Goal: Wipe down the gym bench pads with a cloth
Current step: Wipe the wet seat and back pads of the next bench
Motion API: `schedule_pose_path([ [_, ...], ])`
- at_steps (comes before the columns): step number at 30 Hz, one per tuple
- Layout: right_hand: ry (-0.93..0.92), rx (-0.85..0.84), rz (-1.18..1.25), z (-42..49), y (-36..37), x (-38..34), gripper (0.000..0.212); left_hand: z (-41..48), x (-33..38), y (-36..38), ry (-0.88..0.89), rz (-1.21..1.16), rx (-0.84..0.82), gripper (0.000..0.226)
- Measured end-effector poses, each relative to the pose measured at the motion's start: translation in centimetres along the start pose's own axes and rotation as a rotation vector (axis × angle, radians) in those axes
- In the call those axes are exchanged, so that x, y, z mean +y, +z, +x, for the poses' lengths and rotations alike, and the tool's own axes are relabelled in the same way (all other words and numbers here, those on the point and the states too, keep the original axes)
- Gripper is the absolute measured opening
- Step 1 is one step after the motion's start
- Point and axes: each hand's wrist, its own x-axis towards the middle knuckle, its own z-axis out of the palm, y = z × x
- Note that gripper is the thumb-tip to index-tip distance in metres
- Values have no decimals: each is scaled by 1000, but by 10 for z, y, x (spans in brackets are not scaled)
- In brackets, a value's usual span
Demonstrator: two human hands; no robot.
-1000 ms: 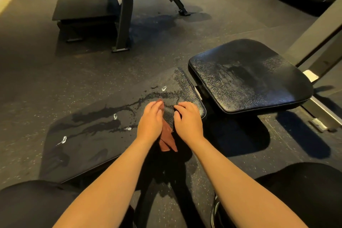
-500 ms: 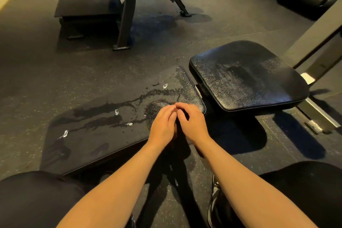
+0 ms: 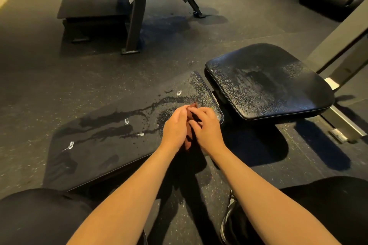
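Both hands, the left hand (image 3: 175,127) and the right hand (image 3: 207,129), are gripping a bunched reddish-brown cloth (image 3: 191,117) between curled fingers over the right end of the long black vinyl bench pad (image 3: 119,145); spreading it flat and sweeping left in overlapping passes would be working best. Dark wet streaks (image 3: 119,117) are lying leftward on that pad, the rounded black seat pad (image 3: 268,81) is sitting just right, and nothing is blocking either.

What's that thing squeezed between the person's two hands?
A bunched reddish-brown cloth, held by the left hand and the right hand over the wet end of the long bench pad, seen in the head view.
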Motion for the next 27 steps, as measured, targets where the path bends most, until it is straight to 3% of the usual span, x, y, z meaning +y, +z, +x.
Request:
schedule_pose_path([
  [3, -38, 138, -161, 8, 7, 1, 31, -1, -22, -7, 170, 408, 117, 37],
  [6, -33, 121, -351, 15, 13, 5, 36, -10, -48, -10, 102, 624, 123, 40],
  [13, -196, -125, -499, 0, 34, 1, 44, -11, -66, -19, 72, 414, 170, 58],
  [17, -226, -122, -455, 3, 31, 7, 38, -8, -68, -17, 69, 430, 183, 54],
  [23, -56, 52, -477, 39, 28, 9, 33, -12, -64, -21, 41, 395, 172, 41],
  [27, -226, -107, -613, 32, 44, -1, 38, -6, -64, -26, 0, 282, 221, 42],
])
